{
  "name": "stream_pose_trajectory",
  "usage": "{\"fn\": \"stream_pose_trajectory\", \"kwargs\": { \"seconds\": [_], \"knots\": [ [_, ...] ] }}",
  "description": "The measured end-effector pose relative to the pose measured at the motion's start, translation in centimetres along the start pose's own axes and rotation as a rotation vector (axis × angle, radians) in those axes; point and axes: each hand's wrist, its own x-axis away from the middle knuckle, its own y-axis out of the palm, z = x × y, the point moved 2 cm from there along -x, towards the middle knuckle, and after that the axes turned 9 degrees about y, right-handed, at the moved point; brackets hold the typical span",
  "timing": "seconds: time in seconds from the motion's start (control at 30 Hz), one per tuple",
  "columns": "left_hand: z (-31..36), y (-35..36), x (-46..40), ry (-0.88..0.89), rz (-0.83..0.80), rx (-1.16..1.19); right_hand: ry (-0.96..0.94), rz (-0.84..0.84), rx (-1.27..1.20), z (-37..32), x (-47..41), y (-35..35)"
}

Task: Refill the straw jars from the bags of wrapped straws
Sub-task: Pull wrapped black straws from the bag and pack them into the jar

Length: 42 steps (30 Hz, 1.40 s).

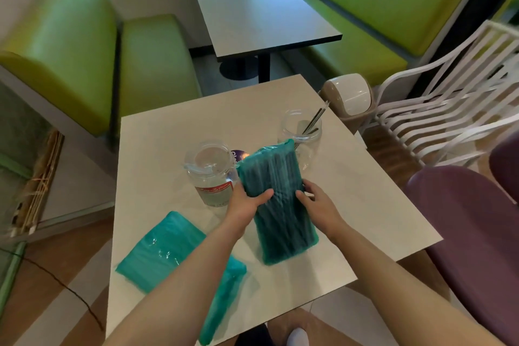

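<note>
I hold a teal bag of straws between both hands over the middle of the white table. Its near end rests on the tabletop and its far end tilts up and away from me. My left hand grips the bag's left edge, thumb lying across the front of the plastic. My right hand grips the right edge, fingers curled onto the wrapping. Dark straws show through the plastic, running the bag's length.

Just left of the bag stands a clear jar with a lid and a red-printed label, touching or nearly touching my left hand; I cannot tell which. Beyond the bag's far end stands an open clear jar with a few wrapped straws leaning inside it. Between the two jars a purple round sticker peeks out from behind the bag.

Nearer to me and left of the bag, a second teal bag lies flat on the table, partly under my left forearm.

Past the table's far right corner sits a beige bin, with a white slatted chair beside it. Right of the table are purple chairs. Beyond the table stands a dark table between green benches.
</note>
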Motion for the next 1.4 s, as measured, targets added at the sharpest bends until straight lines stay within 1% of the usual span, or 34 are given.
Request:
{"fn": "stream_pose_trajectory", "kwargs": {
  "seconds": [0.17,0.3,0.43,0.5,0.63,0.73,0.77,0.93,1.03,1.13,1.17,1.2,1.23,1.3,1.33,1.4],
  "knots": [
    [1.8,-0.2,-0.3,0.137,-0.021,-0.030,-0.090,0.037,-0.113,-3.7,0.3,-0.1],
    [3.0,-0.4,-0.9,0.202,-0.049,-0.049,-0.155,0.047,-0.221,-6.3,0.8,-0.6],
    [4.1,-0.2,-1.0,0.222,-0.044,-0.049,-0.218,0.082,-0.257,-7.5,1.0,-1.1],
    [4.8,0.3,-0.8,0.235,-0.033,-0.043,-0.251,0.156,-0.246,-7.9,1.1,-1.1],
    [5.5,0.8,-0.6,0.208,0.014,-0.079,-0.336,0.370,-0.195,-8.2,0.9,-0.9],
    [5.2,0.9,-0.4,0.212,0.043,-0.067,-0.448,0.521,-0.049,-8.5,0.8,-0.7],
    [5.2,1.0,-0.3,0.220,0.049,-0.063,-0.502,0.546,0.019,-8.7,0.9,-0.6],
    [4.9,1.5,-0.6,0.262,0.091,-0.045,-0.753,0.461,0.350,-9.9,2.0,1.4],
    [4.7,1.7,-0.7,0.272,0.102,-0.120,-0.837,0.424,0.454,-10.3,2.2,2.4],
    [4.8,1.5,-0.6,0.269,0.117,-0.099,-0.817,0.403,0.482,-10.5,2.4,2.9],
    [4.8,1.4,-0.7,0.297,0.164,-0.181,-0.798,0.412,0.506,-10.6,2.5,3.0],
    [4.6,1.2,-0.8,0.318,0.192,-0.180,-0.781,0.430,0.535,-10.8,2.5,3.1],
    [4.4,1.2,-0.8,0.312,0.179,-0.169,-0.770,0.450,0.559,-10.9,2.5,3.2],
    [4.3,1.3,-0.6,0.263,0.149,-0.076,-0.768,0.470,0.547,-11.2,2.6,3.3],
    [4.2,1.4,-0.7,0.244,0.121,0.016,-0.769,0.463,0.514,-11.2,2.6,3.3],
    [4.3,1.5,-0.4,0.231,0.083,0.076,-0.755,0.415,0.422,-11.3,2.6,3.2]
  ]
}}
